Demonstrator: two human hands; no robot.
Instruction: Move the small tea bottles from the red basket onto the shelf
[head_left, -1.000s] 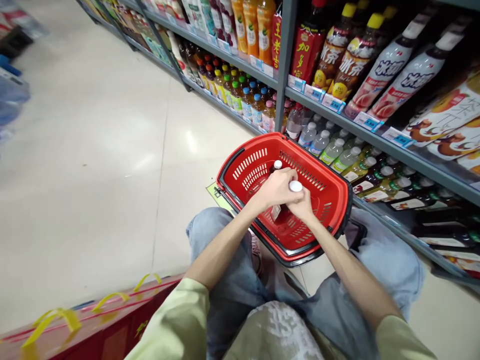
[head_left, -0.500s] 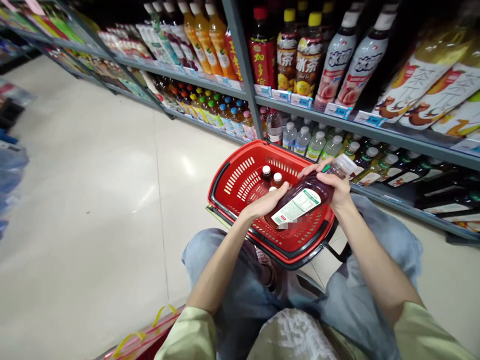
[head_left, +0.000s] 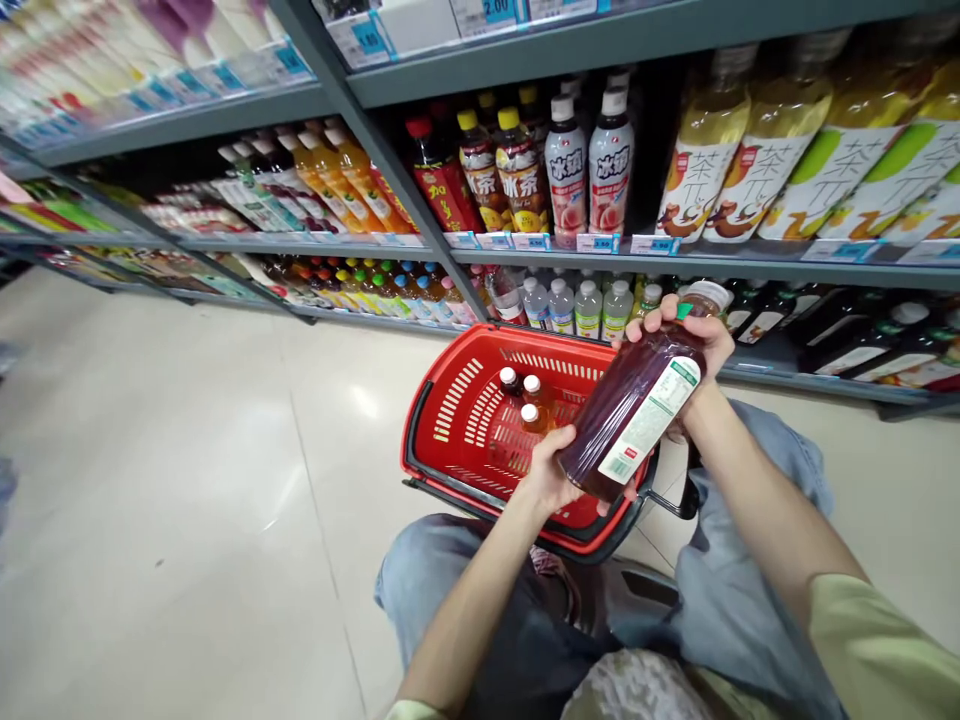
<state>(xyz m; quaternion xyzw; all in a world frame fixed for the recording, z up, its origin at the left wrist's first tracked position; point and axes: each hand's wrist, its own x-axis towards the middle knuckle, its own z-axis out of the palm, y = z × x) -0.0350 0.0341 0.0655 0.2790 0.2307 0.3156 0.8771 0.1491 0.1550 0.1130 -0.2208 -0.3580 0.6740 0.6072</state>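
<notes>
A large dark purple juice bottle with a white and green label lies tilted between my hands, above the right part of a red shopping basket. My left hand supports its lower end, thumb on the near side. Around the neck, just below the whitish cap, my right hand is closed. Inside the basket stand three small bottles with white caps, one dark bottle and two amber ones, the nearer amber bottle showing mostly its top. The large bottle hides the basket's right side.
Shelves of drinks run along the far side, with tea bottles at right and small clear bottles on the bottom row. The basket's black handle sticks out near my right knee. Pale tiled floor extends left.
The view has tilted up toward the shelves. The juice bottle is lifted closer and turned, showing its label more fully. My left hand has shifted under its base.
</notes>
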